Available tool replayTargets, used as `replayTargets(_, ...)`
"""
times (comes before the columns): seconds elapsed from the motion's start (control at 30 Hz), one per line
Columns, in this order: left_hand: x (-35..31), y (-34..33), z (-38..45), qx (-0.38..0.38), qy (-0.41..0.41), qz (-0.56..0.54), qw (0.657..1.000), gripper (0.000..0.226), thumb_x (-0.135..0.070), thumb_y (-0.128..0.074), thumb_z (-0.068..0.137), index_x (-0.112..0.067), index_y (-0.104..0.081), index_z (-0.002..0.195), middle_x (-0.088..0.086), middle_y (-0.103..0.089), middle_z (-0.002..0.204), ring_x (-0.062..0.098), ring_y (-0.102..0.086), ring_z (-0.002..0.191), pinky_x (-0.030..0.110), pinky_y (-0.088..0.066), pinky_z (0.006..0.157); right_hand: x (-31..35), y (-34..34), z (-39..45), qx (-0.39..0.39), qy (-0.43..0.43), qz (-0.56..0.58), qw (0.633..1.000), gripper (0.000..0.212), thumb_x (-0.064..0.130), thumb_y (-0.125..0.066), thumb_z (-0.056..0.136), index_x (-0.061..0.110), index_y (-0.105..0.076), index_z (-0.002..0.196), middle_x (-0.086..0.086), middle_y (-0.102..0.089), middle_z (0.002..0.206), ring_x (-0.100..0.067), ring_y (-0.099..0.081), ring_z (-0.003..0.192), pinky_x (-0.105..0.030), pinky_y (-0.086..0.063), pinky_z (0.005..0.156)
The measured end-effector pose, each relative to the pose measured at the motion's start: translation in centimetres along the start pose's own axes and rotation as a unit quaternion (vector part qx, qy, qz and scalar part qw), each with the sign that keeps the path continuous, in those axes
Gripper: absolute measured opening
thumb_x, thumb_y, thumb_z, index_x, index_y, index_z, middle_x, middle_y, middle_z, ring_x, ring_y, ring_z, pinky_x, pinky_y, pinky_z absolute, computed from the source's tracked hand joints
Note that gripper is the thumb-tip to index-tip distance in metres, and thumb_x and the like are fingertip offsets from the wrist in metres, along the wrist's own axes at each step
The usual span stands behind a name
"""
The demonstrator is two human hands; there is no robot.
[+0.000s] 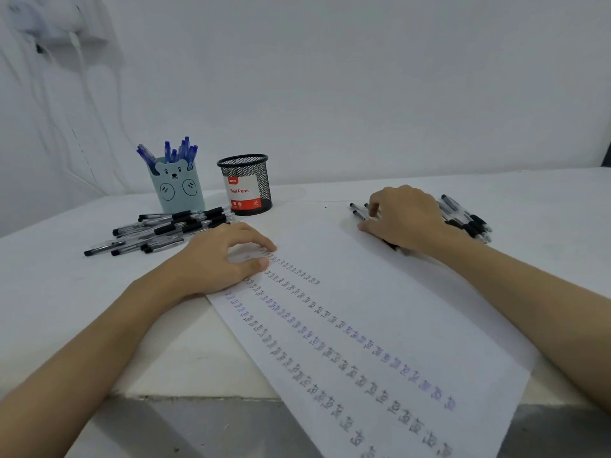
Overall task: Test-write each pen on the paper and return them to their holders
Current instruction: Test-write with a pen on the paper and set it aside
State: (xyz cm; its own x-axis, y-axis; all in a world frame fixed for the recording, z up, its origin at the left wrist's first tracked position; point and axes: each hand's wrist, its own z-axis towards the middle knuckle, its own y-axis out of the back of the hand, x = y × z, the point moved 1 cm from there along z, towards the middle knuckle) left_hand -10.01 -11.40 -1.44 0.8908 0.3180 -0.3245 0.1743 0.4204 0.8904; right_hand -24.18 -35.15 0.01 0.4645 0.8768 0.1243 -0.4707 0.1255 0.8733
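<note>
Pens with black caps are seen heaped flat on the white table, left of the paper, which is taken as the landmark. Behind that heap, farther left of the paper's far end, a pale blue bear-faced holder is stood upright and is filled with blue pens. Just beside it, nearer the paper's far corner, a black mesh cup is placed, and a red and white "Ball Pens" label is shown through its mesh. The left hand is laid on the paper's left edge, with fingers loosely curved and fingertips pressed on the sheet beside the top of the written rows; nothing is held in it. Several slanting rows of small written marks, grey-black and some bluish, are carried across the paper, whose near end is hung over the table's edge. Off the paper's far right corner, the right hand is spread palm-down over a second pile of black pens, with the fingers bent onto the pens; whether any single pen is actually gripped cannot be told.
</note>
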Motion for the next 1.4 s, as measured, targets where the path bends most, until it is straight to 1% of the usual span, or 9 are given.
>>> replayTargets(0.27, 1.4, 1.3, -0.8, 0.025, 0.037, -0.032, 0.998, 0.022, -0.046, -0.064, 0.081, -0.046, -0.063, 0.103, -0.03, -0.057, 0.116, -0.013, -0.044, 0.112, 0.024, -0.034, 0.096, 0.9, 0.7, -0.4, -0.021, 0.013, 0.027, 0.999, 0.029, 0.041, -0.055, 0.091, 0.014, -0.062, 0.1, 0.001, -0.057, 0.074, -0.021, -0.047, 0.078, -0.028, -0.029, 0.064)
replayTargets(0.37, 1.7, 2.1, -2.4, 0.011, 0.057, -0.039, 0.998, 0.041, -0.072, -0.053, 0.074, -0.049, -0.058, 0.108, -0.037, -0.048, 0.119, -0.02, -0.038, 0.11, 0.016, -0.032, 0.089, 2.4, 2.6, -0.4, -0.027, 0.049, 0.055, 0.997, 0.023, 0.036, -0.055, 0.09, 0.015, -0.063, 0.095, 0.009, -0.046, 0.062, -0.021, -0.049, 0.079, -0.028, -0.029, 0.064)
replayTargets(0.47, 3.0, 3.4, -4.9, -0.027, 0.086, -0.055, 0.994, 0.035, -0.067, -0.051, 0.079, -0.047, -0.061, 0.105, -0.037, -0.049, 0.117, -0.022, -0.04, 0.108, 0.012, -0.032, 0.084, 5.8, 4.5, 0.0, -0.005, 0.125, 0.057, 0.99, 0.02, 0.034, -0.056, 0.088, 0.015, -0.064, 0.088, 0.009, -0.045, 0.059, -0.022, -0.054, 0.079, -0.028, -0.031, 0.063)
replayTargets(0.6, 5.4, 4.8, -7.9, -0.067, 0.119, -0.034, 0.99, 0.029, -0.052, -0.051, 0.079, -0.04, -0.065, 0.101, -0.029, -0.056, 0.114, -0.022, -0.044, 0.106, 0.006, -0.032, 0.082, 12.3, 5.0, 2.1, 0.048, 0.209, 0.091, 0.973, 0.019, 0.027, -0.056, 0.085, 0.012, -0.068, 0.088, -0.004, -0.062, 0.077, -0.027, -0.057, 0.082, -0.031, -0.041, 0.066)
replayTargets(0.77, 6.8, 4.6, -9.4, -0.094, 0.134, -0.04, 0.986, 0.014, -0.033, -0.059, 0.088, -0.042, -0.063, 0.098, -0.026, -0.058, 0.114, -0.016, -0.047, 0.109, -0.006, -0.026, 0.085, 19.6, 1.6, 4.9, 0.17, 0.275, 0.085, 0.942, 0.033, 0.006, -0.042, 0.085, -0.001, -0.067, 0.106, -0.016, -0.068, 0.108, -0.031, -0.061, 0.101, -0.04, -0.053, 0.086)
replayTargets(0.9, 7.0, 4.2, -9.2, -0.094, 0.136, -0.039, 0.986, 0.016, -0.032, -0.057, 0.091, -0.034, -0.063, 0.106, -0.019, -0.06, 0.116, -0.003, -0.051, 0.111, -0.001, -0.029, 0.089, 22.3, -1.8, 4.8, 0.163, 0.295, 0.013, 0.941, 0.029, 0.003, -0.044, 0.085, 0.002, -0.064, 0.106, -0.012, -0.064, 0.105, -0.025, -0.057, 0.088, -0.03, -0.05, 0.072)
replayTargets(1.23, 7.5, 4.3, -9.3, -0.098, 0.135, -0.046, 0.985, 0.019, -0.033, -0.057, 0.091, -0.03, -0.064, 0.109, -0.016, -0.061, 0.116, 0.0, -0.051, 0.113, 0.018, -0.036, 0.1, 22.1, -4.6, 5.1, 0.123, 0.323, -0.011, 0.938, 0.012, 0.008, -0.053, 0.088, 0.014, -0.052, 0.098, -0.007, -0.051, 0.099, -0.023, -0.051, 0.091, -0.028, -0.043, 0.072)
replayTargets(1.33, 7.6, 4.3, -9.4, -0.097, 0.135, -0.045, 0.985, 0.021, -0.033, -0.057, 0.091, -0.03, -0.064, 0.11, -0.016, -0.06, 0.117, -0.002, -0.051, 0.113, 0.014, -0.035, 0.099, 21.1, -3.1, 4.8, 0.15, 0.292, 0.057, 0.943, 0.016, -0.001, -0.046, 0.088, 0.012, -0.044, 0.095, -0.004, -0.046, 0.087, -0.022, -0.048, 0.083, -0.024, -0.035, 0.057)
replayTargets(1.4, 7.6, 4.3, -9.4, -0.093, 0.138, -0.042, 0.985, 0.021, -0.035, -0.056, 0.091, -0.031, -0.064, 0.111, -0.016, -0.06, 0.118, -0.001, -0.051, 0.113, 0.016, -0.035, 0.099, 19.9, -1.4, 4.6, 0.151, 0.262, 0.113, 0.947, 0.027, -0.005, -0.044, 0.087, 0.013, -0.05, 0.107, -0.005, -0.049, 0.089, -0.022, -0.047, 0.084, -0.028, -0.037, 0.062)
